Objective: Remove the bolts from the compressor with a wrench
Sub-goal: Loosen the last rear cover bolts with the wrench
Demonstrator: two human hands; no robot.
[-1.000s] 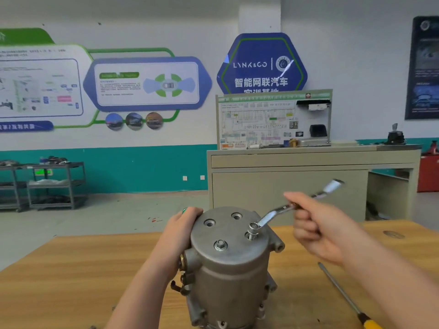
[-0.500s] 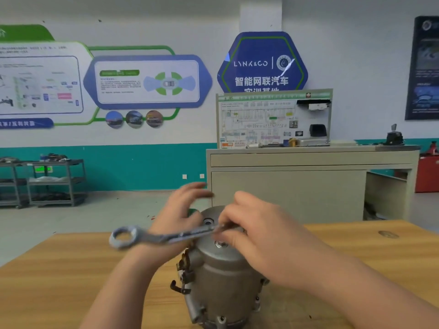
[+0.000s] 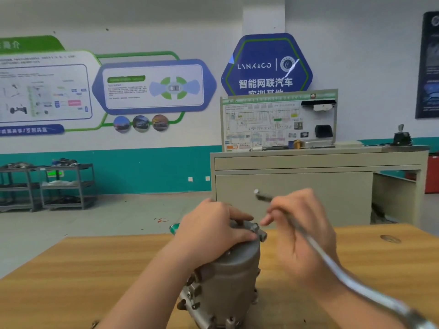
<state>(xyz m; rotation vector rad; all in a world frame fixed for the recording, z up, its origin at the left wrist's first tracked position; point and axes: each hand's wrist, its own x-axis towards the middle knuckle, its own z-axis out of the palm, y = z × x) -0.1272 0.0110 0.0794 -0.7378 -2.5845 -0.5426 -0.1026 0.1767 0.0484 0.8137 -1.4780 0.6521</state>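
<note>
The grey metal compressor (image 3: 228, 276) stands upright on the wooden table (image 3: 95, 269), straight in front of me. My left hand (image 3: 211, 224) lies over its top face with fingers curled round the rim, hiding the bolts there. Just right of the compressor top, my right hand (image 3: 301, 233) grips the silver wrench (image 3: 332, 264). The wrench is blurred and lifted off the compressor. It slants from a short end above my fingers down to the lower right corner of the view.
A green-tipped tool (image 3: 174, 227) pokes out behind my left hand. Beyond the table stand a beige cabinet (image 3: 308, 186) with a display board and, at far left, grey shelf carts (image 3: 47, 186).
The wrench has swung from pointing left across my left hand to slanting toward the lower right. My right hand has moved right, off the compressor top. My left hand now covers the top.
</note>
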